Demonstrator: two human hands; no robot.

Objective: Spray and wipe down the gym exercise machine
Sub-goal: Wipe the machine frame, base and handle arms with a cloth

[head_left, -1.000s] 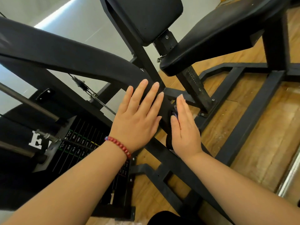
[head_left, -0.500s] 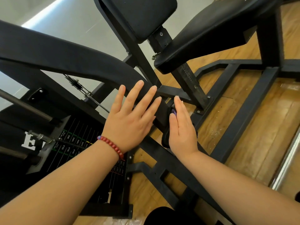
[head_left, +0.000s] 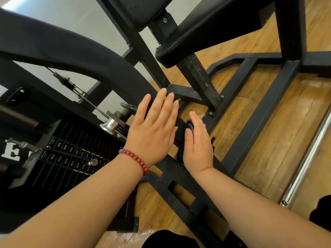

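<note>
The black gym machine fills the view, and its sloping frame beam (head_left: 180, 178) runs between my hands. My left hand (head_left: 152, 133), with a red bead bracelet at the wrist, lies flat with straight fingers on top of the beam. My right hand (head_left: 198, 145) presses a dark cloth (head_left: 180, 154) against the beam's right side, fingers straight. Most of the cloth is hidden behind the palm; a purple bit shows by the thumb. No spray bottle is in view.
The weight stack (head_left: 68, 158) with coloured labels and a selector pin sits at lower left, with a steel pulley (head_left: 110, 124) above it. A padded seat (head_left: 206, 33) and its post stand ahead. A chrome bar (head_left: 308, 158) lies on the wooden floor (head_left: 279, 133) at right.
Both hands have slid a little down the sloping beam toward me, the cloth moving with the right hand. The pulley beside the left hand has come into view.
</note>
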